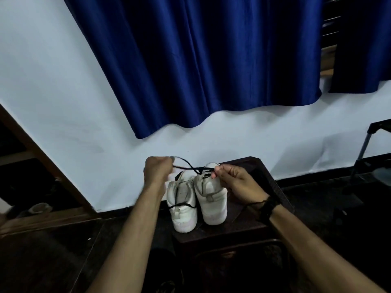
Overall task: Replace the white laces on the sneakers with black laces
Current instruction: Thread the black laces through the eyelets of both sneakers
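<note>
- Two white leather sneakers [196, 199], heels toward camera, side by side on dark square stool [249, 225].
- Left hand [157, 170], at 9 o'clock of the sneakers' collars, fisted round thin black lace [191, 167].
- Right hand [234, 180], at 3 o'clock, pinching the same lace above right sneaker's collar.
- Lace stretched between both hands, crossing itself.
- Another black strand draped over left sneaker's heel.
- Blue satin curtain [201, 60] at 12 o'clock.
</note>
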Tool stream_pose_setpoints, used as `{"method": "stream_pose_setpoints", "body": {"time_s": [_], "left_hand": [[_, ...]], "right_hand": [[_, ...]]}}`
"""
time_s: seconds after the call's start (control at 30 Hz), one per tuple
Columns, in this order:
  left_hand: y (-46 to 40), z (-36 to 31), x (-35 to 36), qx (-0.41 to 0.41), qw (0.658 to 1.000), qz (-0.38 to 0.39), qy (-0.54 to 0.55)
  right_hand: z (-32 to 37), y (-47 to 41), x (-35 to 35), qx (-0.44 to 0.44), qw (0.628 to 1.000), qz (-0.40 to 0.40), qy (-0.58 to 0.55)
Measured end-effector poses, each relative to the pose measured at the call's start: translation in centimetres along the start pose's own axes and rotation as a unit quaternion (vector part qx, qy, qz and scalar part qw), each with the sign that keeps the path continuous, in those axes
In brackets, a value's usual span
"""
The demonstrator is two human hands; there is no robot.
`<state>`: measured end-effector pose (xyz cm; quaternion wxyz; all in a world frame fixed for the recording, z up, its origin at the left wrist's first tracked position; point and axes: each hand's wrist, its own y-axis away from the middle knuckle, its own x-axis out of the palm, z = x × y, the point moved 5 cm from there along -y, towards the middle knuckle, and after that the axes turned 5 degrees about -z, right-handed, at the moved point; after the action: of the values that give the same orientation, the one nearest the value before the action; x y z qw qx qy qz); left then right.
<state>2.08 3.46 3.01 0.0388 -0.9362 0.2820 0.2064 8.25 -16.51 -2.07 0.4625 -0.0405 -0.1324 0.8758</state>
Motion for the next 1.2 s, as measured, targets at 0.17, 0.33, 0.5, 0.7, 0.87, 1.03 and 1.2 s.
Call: {"method": "stream_pose_setpoints", "body": {"time_s": [0.17, 0.33, 0.5, 0.7, 0.87, 1.03, 1.2], "left_hand": [[3.9, -2.4, 4.7, 0.291, 0.927, 0.238, -0.014], [4.2, -0.2, 6.8, 0.194, 0.908, 0.361, -0.091], [1.4, 2.0, 6.0, 0.253, 0.907, 0.323, -0.099], [2.5, 1.7, 7.2, 0.223, 0.912, 0.343, -0.016], [1.8, 2.7, 8.8, 0.163, 0.923, 0.347, -0.040], [0.1, 2.3, 8.2, 0.264, 0.945, 0.154, -0.113], [2.2, 1.3, 10.3, 0.393, 0.884, 0.057, -0.246]], "right_hand": [[1.7, -0.3, 1.5, -0.104, 0.944, -0.013, 0.313], [1.4, 0.0, -0.3, -0.135, 0.934, -0.141, 0.298], [0.1, 0.5, -2.8, -0.099, 0.963, -0.128, 0.215], [-0.7, -0.3, -1.0, -0.133, 0.961, -0.140, 0.200], [-1.1, -0.9, -0.9, -0.130, 0.943, -0.224, 0.206], [-4.3, -1.3, -2.8, -0.011, 0.907, -0.306, 0.290], [-6.4, -1.1, -2.5, 0.078, 0.903, -0.293, 0.305]]}}
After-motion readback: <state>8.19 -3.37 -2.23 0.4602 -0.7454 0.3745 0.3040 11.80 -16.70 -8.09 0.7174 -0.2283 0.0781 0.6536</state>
